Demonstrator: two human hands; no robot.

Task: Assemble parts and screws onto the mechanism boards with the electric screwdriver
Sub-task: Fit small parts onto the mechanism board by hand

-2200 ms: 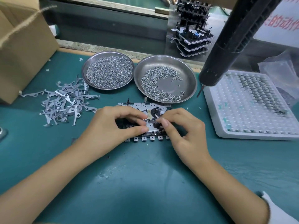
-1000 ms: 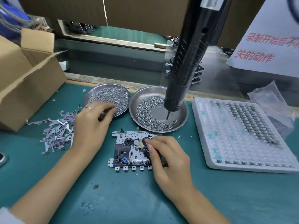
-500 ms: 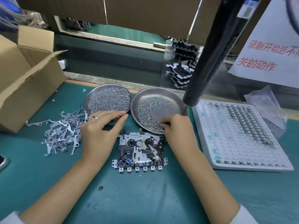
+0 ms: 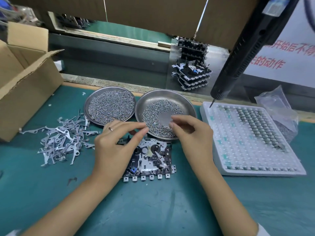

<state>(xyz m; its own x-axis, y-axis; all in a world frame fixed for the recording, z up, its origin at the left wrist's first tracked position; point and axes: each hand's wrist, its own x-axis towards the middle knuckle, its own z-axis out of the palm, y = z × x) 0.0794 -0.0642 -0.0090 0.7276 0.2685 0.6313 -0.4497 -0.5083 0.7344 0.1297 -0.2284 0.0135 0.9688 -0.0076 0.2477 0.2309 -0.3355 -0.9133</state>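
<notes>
My left hand (image 4: 114, 147) floats just above the left part of the mechanism board (image 4: 150, 160); my thumb and first finger come together near the edge of the right dish (image 4: 166, 97), and I cannot tell if a tiny screw is between them; a ring (image 4: 110, 128) is on one finger. My right hand (image 4: 190, 133) is over the near side of the right dish; its fingers are curled in close, tips near the loose screws (image 4: 153, 114), and I cannot tell if they pinch one.

The mechanism board lies flat on the green table (image 4: 153, 210), between my two hands, just in front of the right dish; it has a row of small square tabs along its near edge. The left dish (image 4: 110, 106) is full of little screws and sits right beside the right dish. A heap of grey metal parts (image 4: 63, 142) lies on the table to the left; past it stands an open cardboard box (image 4: 25, 79).

The electric screwdriver (image 4: 243, 55) hangs tilted on the right, no hand on it; its tip points at the far corner of the white tray (image 4: 252, 140). A clear bag (image 4: 279, 109) sits just behind the tray; a stack of boards (image 4: 192, 72) stands at the back.
</notes>
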